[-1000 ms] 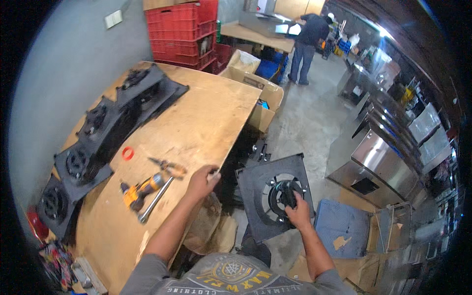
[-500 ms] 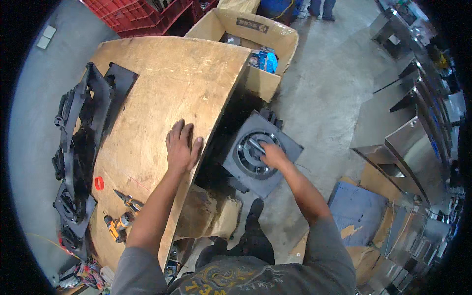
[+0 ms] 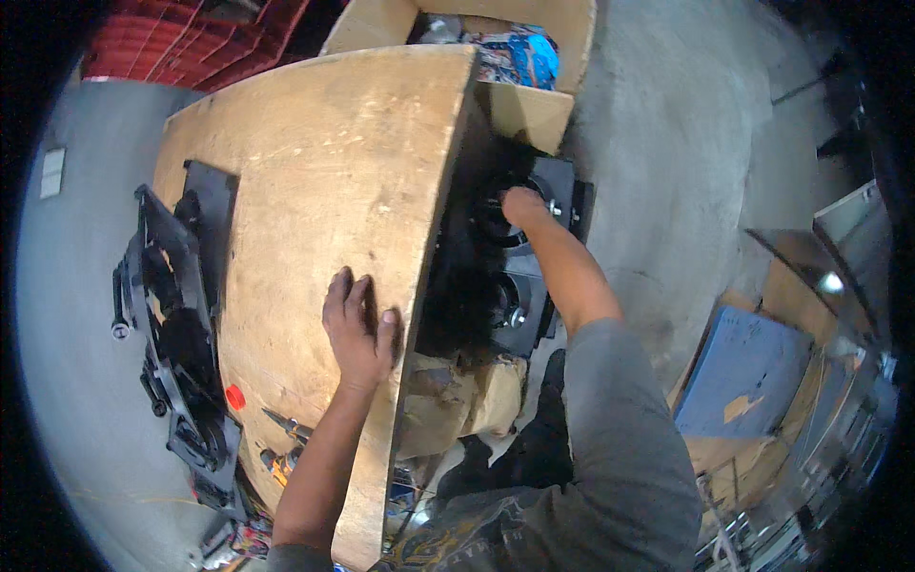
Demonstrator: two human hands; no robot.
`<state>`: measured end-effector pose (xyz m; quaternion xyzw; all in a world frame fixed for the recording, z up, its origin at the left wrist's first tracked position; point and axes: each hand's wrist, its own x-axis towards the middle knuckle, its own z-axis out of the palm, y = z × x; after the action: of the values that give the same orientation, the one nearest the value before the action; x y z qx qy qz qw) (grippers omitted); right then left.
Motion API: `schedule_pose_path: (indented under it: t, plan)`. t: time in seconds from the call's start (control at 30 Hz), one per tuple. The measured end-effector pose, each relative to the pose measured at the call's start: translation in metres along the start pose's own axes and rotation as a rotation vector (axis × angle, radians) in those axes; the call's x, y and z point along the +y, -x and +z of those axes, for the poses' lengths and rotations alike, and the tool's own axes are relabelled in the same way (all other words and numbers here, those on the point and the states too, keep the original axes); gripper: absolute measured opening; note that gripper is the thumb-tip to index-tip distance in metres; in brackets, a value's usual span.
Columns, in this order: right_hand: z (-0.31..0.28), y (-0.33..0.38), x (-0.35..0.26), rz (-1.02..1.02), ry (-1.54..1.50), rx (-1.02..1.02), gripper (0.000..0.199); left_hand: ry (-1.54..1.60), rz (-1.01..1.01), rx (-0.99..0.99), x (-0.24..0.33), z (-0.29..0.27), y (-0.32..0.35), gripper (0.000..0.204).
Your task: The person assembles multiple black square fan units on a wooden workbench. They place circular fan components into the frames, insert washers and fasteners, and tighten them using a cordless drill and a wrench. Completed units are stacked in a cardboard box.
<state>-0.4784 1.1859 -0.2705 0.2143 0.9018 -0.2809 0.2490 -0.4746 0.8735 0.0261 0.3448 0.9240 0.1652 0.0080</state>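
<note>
My left hand rests palm down on the wooden tabletop near its right edge, fingers stretched out and holding nothing. Beyond that edge, in shadow, my right hand is closed at the round centre of a black square plate. Its fingertips and the part they grip are mostly hidden in the dark. A second black plate with a round ring sits just nearer to me, beside the table.
Several black metal assemblies line the table's left side. A red ring, pliers and an orange drill lie near my left forearm. A cardboard box and red crate stand beyond; a blue-grey sheet lies right.
My right hand has moved away from me and lower beside the table with the square plate. My left hand stays flat on the tabletop. The view has shifted.
</note>
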Motion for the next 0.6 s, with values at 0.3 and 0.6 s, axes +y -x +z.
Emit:
schedule_pose_path:
  t: [0.3,0.6]
  plan:
    - [0.046,0.069,-0.041,-0.13,0.092,0.592,0.028,0.187,0.016,0.062,0.002,0.013,-0.002,0.058]
    - [0.292,0.313,-0.083,-0.256,-0.36,-0.228,0.04,-0.019,-0.1,0.102,-0.007,0.02,0.005,0.047]
